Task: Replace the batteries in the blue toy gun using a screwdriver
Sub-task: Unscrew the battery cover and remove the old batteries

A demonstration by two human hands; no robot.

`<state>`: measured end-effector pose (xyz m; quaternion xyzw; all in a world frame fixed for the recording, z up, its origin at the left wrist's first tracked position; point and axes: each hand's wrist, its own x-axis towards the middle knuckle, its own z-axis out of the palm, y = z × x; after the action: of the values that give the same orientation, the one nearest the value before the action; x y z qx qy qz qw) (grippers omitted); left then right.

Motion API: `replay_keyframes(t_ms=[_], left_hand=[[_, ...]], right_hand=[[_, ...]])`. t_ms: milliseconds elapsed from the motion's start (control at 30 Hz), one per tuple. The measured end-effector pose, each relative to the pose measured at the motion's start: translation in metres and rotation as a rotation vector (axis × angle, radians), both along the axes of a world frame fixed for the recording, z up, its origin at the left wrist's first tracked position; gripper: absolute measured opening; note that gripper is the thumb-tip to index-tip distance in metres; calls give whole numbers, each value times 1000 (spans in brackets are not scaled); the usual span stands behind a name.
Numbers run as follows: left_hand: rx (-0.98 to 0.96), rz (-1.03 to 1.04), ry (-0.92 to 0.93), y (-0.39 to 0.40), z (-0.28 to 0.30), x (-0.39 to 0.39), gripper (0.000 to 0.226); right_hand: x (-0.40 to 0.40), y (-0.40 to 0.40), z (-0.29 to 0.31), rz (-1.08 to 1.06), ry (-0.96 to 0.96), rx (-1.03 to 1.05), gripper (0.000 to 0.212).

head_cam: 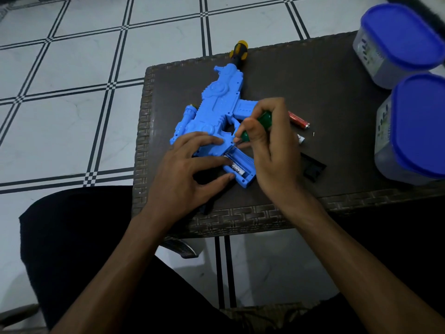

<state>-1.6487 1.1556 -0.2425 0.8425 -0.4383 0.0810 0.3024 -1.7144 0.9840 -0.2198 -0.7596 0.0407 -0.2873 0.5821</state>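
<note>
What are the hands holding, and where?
The right hand grips the green screwdriver by its handle. The left hand holds nothing; its fingers press on the blue toy gun.

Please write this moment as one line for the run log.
left hand: steadies blue toy gun | right hand: grips green screwdriver, tip at open battery compartment | one battery inside

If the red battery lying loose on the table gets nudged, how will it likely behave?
The red battery is a smooth cylinder lying on its side, so it would probably roll. The woven table may slow it. It looks rigid and small, likely easy to pinch.
</note>
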Motion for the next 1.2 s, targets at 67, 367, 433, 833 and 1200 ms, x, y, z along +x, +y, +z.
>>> replay_keyframes(t_ms=[67, 367, 433, 833, 1200], left_hand=[[-3, -2, -3, 0, -1, 0, 31], [-36, 68, -14, 0, -2, -2, 34], [-36, 73, -20, 0, -2, -3, 35], [-22, 62, -23, 2, -1, -4, 32], [-40, 61, -19, 2, 0, -5, 32]], right_hand=[[9, -2, 3, -5, 4, -28, 9], [24, -12, -2, -50, 62, 45, 13], [25, -14, -3, -51, 70, 62, 13], [30, -24, -2, -43, 128, 185, 8], [29, -29, 1, -80, 165, 296, 9]])
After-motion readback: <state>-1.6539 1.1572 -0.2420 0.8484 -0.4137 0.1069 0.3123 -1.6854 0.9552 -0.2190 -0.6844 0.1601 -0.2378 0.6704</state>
